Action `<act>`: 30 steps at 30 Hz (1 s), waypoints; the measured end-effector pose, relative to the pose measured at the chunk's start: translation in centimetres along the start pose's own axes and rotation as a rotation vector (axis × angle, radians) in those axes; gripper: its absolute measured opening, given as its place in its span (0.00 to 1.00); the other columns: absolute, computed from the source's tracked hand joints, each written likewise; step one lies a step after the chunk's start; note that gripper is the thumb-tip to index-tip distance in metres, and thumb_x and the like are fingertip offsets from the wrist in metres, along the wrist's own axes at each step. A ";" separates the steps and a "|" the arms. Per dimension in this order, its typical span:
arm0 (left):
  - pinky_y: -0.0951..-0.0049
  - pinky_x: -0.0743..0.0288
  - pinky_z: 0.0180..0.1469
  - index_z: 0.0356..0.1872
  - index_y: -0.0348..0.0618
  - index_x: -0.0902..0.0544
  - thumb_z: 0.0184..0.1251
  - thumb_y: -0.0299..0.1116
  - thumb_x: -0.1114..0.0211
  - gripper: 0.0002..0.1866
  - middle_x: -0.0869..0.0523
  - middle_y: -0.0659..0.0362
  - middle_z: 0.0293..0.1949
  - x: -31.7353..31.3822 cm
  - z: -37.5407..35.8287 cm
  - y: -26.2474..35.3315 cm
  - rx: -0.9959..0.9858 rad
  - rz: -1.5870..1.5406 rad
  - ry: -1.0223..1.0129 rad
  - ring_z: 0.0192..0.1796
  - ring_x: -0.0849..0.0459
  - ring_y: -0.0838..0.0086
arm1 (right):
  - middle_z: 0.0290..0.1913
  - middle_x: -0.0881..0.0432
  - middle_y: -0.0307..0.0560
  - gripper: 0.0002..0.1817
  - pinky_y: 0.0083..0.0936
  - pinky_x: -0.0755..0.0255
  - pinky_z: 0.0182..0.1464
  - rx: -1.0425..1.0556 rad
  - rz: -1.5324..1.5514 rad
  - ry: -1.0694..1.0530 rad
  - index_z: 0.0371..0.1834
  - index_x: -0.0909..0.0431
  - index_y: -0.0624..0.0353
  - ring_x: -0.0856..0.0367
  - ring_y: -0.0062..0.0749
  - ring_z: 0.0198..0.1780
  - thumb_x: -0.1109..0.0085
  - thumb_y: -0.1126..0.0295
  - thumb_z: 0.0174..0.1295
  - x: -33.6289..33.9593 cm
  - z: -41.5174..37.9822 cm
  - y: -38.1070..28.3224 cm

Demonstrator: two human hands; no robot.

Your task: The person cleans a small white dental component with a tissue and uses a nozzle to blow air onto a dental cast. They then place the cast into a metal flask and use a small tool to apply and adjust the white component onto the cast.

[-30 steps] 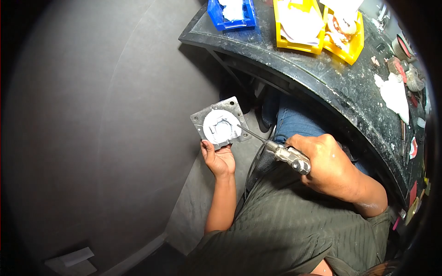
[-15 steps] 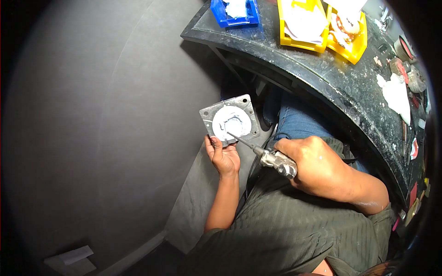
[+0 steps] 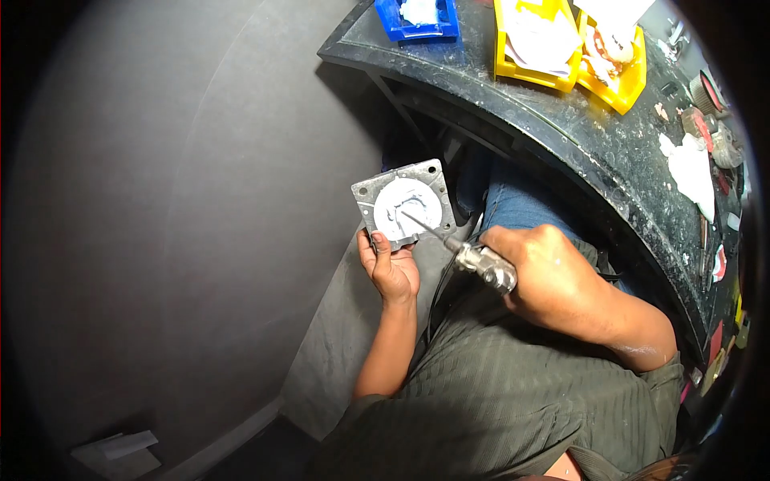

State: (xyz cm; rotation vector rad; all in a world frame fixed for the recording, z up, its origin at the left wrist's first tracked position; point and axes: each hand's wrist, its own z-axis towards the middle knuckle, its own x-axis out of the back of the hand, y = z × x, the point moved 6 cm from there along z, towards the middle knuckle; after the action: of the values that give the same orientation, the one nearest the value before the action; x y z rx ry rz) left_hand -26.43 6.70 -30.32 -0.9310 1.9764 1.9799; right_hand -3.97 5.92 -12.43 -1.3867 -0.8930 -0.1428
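A square grey metal plate (image 3: pixel 365 193) with corner holes and a round white filling (image 3: pixel 387 198) is held from below by my left hand (image 3: pixel 392 271), its thumb on the near edge. Wrapped round a metal tool (image 3: pixel 484 268) with a long thin nozzle is my right hand (image 3: pixel 549 280). The nozzle's tip lies over the white filling; whether it touches cannot be made out. A hollow shows in the middle of the white material.
The dark workbench (image 3: pixel 513 108) curves along the upper right. On it stand a blue bin (image 3: pixel 417 32), two yellow bins (image 3: pixel 536 74) (image 3: pixel 622 99), a white cloth (image 3: pixel 690 172) and several small tools. Papers (image 3: pixel 120 453) lie at the lower left.
The plate has shifted slightly and tilted a little in my left hand. The nozzle tip has moved from the filling's near side up toward its middle.
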 end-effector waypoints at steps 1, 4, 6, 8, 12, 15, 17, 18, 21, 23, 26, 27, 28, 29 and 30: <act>0.60 0.22 0.56 0.59 0.43 0.27 0.79 0.46 0.37 0.20 0.17 0.57 0.57 0.0 0.0 0.0 0.001 -0.001 0.001 0.58 0.18 0.67 | 0.27 0.18 0.66 0.07 0.50 0.21 0.38 0.007 0.013 0.035 0.33 0.25 0.67 0.15 0.64 0.34 0.38 0.79 0.52 0.4 0.1 0.0; 0.60 0.22 0.55 0.61 0.44 0.27 0.79 0.46 0.37 0.21 0.18 0.57 0.58 -0.2 0.0 0.1 -0.005 -0.015 0.006 0.58 0.18 0.67 | 0.26 0.18 0.65 0.07 0.50 0.21 0.38 0.027 0.019 0.096 0.33 0.24 0.66 0.15 0.64 0.33 0.38 0.80 0.52 1.0 0.3 0.5; 0.61 0.22 0.55 0.62 0.45 0.28 0.79 0.47 0.36 0.22 0.19 0.58 0.59 0.3 0.0 0.0 -0.001 -0.006 0.022 0.58 0.18 0.67 | 0.24 0.19 0.65 0.06 0.49 0.22 0.36 -0.022 -0.001 0.127 0.33 0.25 0.66 0.16 0.64 0.33 0.39 0.81 0.52 1.2 0.2 1.1; 0.61 0.22 0.55 0.62 0.45 0.27 0.79 0.47 0.37 0.22 0.19 0.58 0.59 0.5 0.1 -0.1 0.003 -0.011 0.020 0.58 0.18 0.68 | 0.24 0.20 0.65 0.06 0.47 0.23 0.35 -0.012 0.019 0.154 0.32 0.25 0.66 0.16 0.63 0.32 0.40 0.82 0.52 1.4 0.1 1.3; 0.61 0.23 0.54 0.62 0.46 0.27 0.79 0.48 0.38 0.21 0.19 0.60 0.59 1.0 0.3 -0.4 0.013 -0.018 0.022 0.59 0.19 0.68 | 0.24 0.21 0.65 0.06 0.45 0.23 0.34 -0.054 0.039 0.152 0.33 0.24 0.67 0.16 0.63 0.31 0.39 0.83 0.51 1.7 -0.4 1.7; 0.65 0.23 0.47 0.61 0.48 0.26 0.79 0.45 0.37 0.19 0.17 0.62 0.55 0.6 0.3 -0.4 0.002 -0.067 0.079 0.53 0.17 0.72 | 0.23 0.21 0.65 0.06 0.45 0.23 0.34 -0.059 0.041 0.134 0.33 0.23 0.67 0.16 0.63 0.30 0.39 0.83 0.51 1.4 -0.8 1.9; 0.65 0.23 0.47 0.61 0.48 0.26 0.80 0.46 0.38 0.19 0.17 0.61 0.55 0.4 0.4 -0.5 -0.004 -0.073 0.086 0.53 0.17 0.72 | 0.23 0.21 0.65 0.07 0.45 0.23 0.34 -0.055 0.034 0.125 0.34 0.22 0.67 0.16 0.63 0.30 0.40 0.84 0.51 1.2 -0.9 2.0; 0.65 0.23 0.47 0.61 0.48 0.26 0.80 0.46 0.38 0.19 0.17 0.61 0.56 0.5 0.4 -0.5 -0.012 -0.078 0.095 0.53 0.17 0.71 | 0.24 0.20 0.66 0.07 0.45 0.23 0.34 -0.060 0.032 0.114 0.34 0.22 0.67 0.16 0.63 0.30 0.40 0.83 0.51 1.2 -1.0 1.9; 0.64 0.23 0.48 0.61 0.48 0.26 0.81 0.46 0.39 0.18 0.17 0.60 0.56 1.0 0.5 -0.6 -0.002 -0.071 0.060 0.54 0.17 0.71 | 0.24 0.20 0.67 0.07 0.46 0.22 0.35 -0.074 0.042 0.091 0.35 0.21 0.67 0.16 0.64 0.31 0.40 0.83 0.51 0.9 -1.1 1.8; 0.63 0.23 0.48 0.61 0.48 0.26 0.81 0.46 0.39 0.18 0.17 0.60 0.57 0.9 0.5 -0.6 -0.001 -0.069 0.068 0.54 0.17 0.71 | 0.25 0.20 0.67 0.08 0.46 0.22 0.36 -0.083 0.051 0.078 0.35 0.21 0.68 0.16 0.64 0.32 0.40 0.83 0.51 0.8 -1.1 1.7; 0.62 0.22 0.49 0.60 0.48 0.26 0.81 0.46 0.39 0.18 0.18 0.60 0.57 0.8 0.4 -0.6 0.002 -0.066 0.072 0.55 0.17 0.70 | 0.25 0.19 0.67 0.08 0.47 0.22 0.37 -0.103 0.028 0.066 0.36 0.21 0.68 0.15 0.64 0.33 0.40 0.83 0.52 0.7 -1.2 1.7; 0.62 0.22 0.49 0.60 0.48 0.26 0.80 0.46 0.39 0.18 0.18 0.60 0.57 0.8 0.4 -0.6 0.004 -0.067 0.066 0.55 0.17 0.70 | 0.25 0.19 0.67 0.08 0.48 0.21 0.37 -0.093 0.026 0.066 0.36 0.21 0.68 0.15 0.64 0.33 0.40 0.82 0.52 0.6 -1.3 1.7; 0.62 0.22 0.49 0.60 0.48 0.26 0.80 0.46 0.39 0.18 0.18 0.60 0.57 0.8 0.4 -0.6 0.005 -0.067 0.066 0.55 0.17 0.70 | 0.25 0.19 0.67 0.08 0.48 0.21 0.37 -0.083 0.024 0.066 0.37 0.21 0.68 0.16 0.65 0.33 0.39 0.82 0.52 0.6 -1.3 1.7; 0.61 0.22 0.50 0.60 0.48 0.26 0.80 0.46 0.39 0.18 0.18 0.60 0.58 0.8 0.4 -0.6 0.004 -0.074 0.061 0.56 0.18 0.69 | 0.25 0.19 0.67 0.08 0.48 0.21 0.37 -0.084 0.023 0.066 0.37 0.21 0.68 0.16 0.65 0.33 0.39 0.82 0.52 0.5 -1.3 1.7; 0.60 0.22 0.51 0.61 0.48 0.26 0.80 0.46 0.38 0.18 0.18 0.60 0.58 0.8 0.4 -0.7 0.003 -0.081 0.056 0.57 0.18 0.69 | 0.25 0.19 0.67 0.08 0.49 0.21 0.37 -0.083 0.023 0.060 0.37 0.21 0.68 0.16 0.65 0.33 0.39 0.82 0.52 0.4 -1.4 1.8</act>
State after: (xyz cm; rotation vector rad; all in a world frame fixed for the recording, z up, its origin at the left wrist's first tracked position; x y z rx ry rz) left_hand -26.81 6.95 -31.32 -1.0591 1.9375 1.9273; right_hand -2.03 5.31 -13.50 -1.4613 -0.8287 -0.2051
